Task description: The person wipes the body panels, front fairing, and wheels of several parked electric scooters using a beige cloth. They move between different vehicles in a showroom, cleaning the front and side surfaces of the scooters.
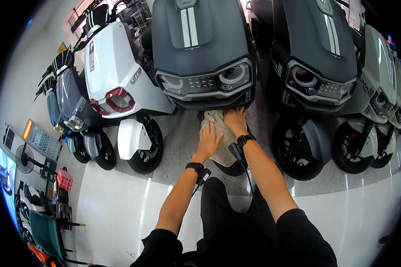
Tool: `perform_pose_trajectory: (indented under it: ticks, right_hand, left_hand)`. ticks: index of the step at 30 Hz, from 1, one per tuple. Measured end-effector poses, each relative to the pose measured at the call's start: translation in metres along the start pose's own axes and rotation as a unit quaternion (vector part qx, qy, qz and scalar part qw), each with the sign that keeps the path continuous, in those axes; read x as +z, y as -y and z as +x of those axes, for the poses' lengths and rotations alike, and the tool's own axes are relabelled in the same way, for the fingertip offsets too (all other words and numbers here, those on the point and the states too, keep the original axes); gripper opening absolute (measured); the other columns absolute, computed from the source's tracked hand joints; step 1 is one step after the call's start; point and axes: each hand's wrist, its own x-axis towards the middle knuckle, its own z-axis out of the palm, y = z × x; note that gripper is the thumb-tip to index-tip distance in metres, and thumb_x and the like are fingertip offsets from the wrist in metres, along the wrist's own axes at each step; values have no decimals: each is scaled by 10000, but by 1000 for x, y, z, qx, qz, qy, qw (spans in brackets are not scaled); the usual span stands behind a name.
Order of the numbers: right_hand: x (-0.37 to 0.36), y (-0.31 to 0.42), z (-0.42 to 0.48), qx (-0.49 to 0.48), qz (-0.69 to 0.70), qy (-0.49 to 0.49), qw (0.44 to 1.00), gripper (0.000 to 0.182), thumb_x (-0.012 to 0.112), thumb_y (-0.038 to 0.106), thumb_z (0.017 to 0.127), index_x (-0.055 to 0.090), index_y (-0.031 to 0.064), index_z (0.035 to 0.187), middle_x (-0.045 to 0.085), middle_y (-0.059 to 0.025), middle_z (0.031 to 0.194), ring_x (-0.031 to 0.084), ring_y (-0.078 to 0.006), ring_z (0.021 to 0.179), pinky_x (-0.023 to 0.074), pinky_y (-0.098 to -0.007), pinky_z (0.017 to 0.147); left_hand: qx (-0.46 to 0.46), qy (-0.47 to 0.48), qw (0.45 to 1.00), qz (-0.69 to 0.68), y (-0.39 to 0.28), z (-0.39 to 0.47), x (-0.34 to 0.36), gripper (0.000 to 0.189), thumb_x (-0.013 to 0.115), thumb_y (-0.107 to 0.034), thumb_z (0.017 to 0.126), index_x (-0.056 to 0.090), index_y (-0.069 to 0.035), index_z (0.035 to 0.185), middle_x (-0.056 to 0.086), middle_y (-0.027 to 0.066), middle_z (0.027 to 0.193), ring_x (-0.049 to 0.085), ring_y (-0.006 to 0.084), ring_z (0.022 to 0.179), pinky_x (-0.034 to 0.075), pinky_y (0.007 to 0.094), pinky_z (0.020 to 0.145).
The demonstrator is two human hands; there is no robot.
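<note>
A beige cloth [224,152] is draped over the front wheel of a dark grey electric scooter [214,53], hiding most of the fender. Beneath it the black tyre [232,170] shows at the lower edge. My left hand [208,142] lies flat on the cloth, fingers together and thumb out to the side. Close beside it, my right hand [235,120] rests at the cloth's upper right, its fingertips near the underside of the headlight panel [204,83]. Whether those fingers grip the cloth is not clear. Each wrist wears a black strap with a cabled device.
A white scooter [112,66] stands close on the left, a second dark grey scooter [315,50] close on the right. More scooters line both sides. At far left are a fan [25,158], a green chair [43,230] and a red box [64,179].
</note>
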Motion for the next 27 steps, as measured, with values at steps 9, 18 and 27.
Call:
perform_pose_trajectory:
  ticks: [9, 18, 27]
  right_hand:
    - [8, -9, -8, -23, 93, -105, 990, 410, 450, 291, 946, 658, -6, 1138, 570, -193, 1284, 484, -355, 1219, 371, -471, 1009]
    - [-2, -29, -63, -66, 127, -188, 972, 447, 444, 284, 982, 547, -1, 1312, 514, -218, 1379, 459, -370, 1296, 331, -471, 1093]
    - [-6, -82, -151, -7, 135, -127, 983, 485, 492, 277, 987, 485, 1, 1386, 476, -231, 1420, 486, -358, 1274, 399, -414, 1060]
  left_hand:
    - [-27, -34, 997, -57, 0, -8, 24, 705, 439, -406, 1016, 217, 88, 1468, 261, 296, 1490, 261, 459, 1362, 196, 498, 1141]
    - [-24, 40, 994, -104, -10, -61, 45, 731, 497, -352, 1002, 173, 102, 1474, 148, 334, 1529, 152, 507, 1405, 131, 493, 1164]
    - [7, 156, 986, -58, -51, -124, 57, 836, 596, -344, 946, 132, 91, 1488, 131, 339, 1533, 125, 499, 1418, 111, 522, 1163]
